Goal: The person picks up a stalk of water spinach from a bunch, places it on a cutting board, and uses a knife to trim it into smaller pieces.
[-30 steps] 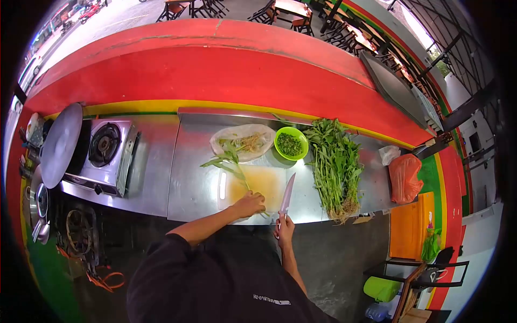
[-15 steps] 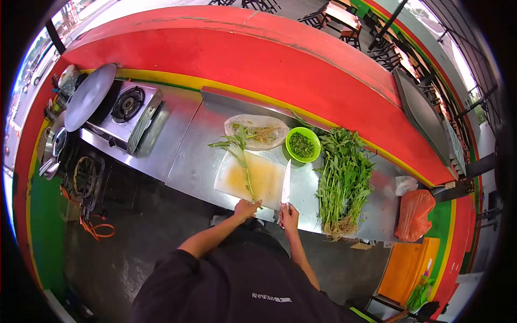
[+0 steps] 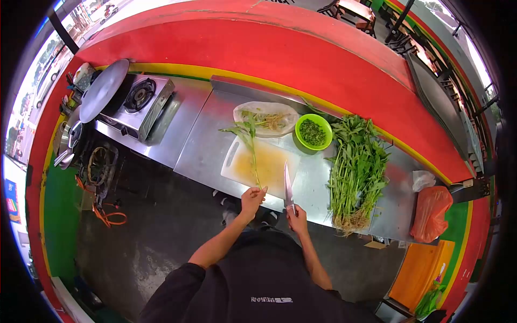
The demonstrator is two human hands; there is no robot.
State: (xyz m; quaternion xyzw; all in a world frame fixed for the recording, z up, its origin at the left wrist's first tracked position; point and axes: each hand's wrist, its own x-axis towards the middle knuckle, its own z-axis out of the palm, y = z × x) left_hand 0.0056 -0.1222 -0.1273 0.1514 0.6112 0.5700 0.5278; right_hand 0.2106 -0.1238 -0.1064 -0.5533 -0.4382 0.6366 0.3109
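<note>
My left hand (image 3: 253, 199) pinches the lower end of a long leafy green stem (image 3: 253, 156), which lies up across the white cutting board (image 3: 272, 156) with its leaves past the far edge. In my right hand (image 3: 297, 218) is a knife (image 3: 288, 183), held by its handle with the blade pointing away from me over the board's right side. The blade and the stem are apart. A yellow-brown stain covers the board's middle. Behind it, a plastic bag (image 3: 293, 111) holds stems and roots. A lime green bowl (image 3: 328, 132) contains chopped greens (image 3: 312, 132).
A big bunch of leafy greens (image 3: 358, 167) with roots lies on the steel counter (image 3: 199, 145) to the right. Farther right sit a red plastic bag (image 3: 432, 212) and a clear one. At left stand a gas stove (image 3: 139, 99) and a large round lid (image 3: 105, 90). A red wall (image 3: 258, 48) runs behind.
The view has shifted, so the counter appears farther right. My left hand has lifted the stem's lower end slightly. The knife tip now angles more to the left, over the board.
</note>
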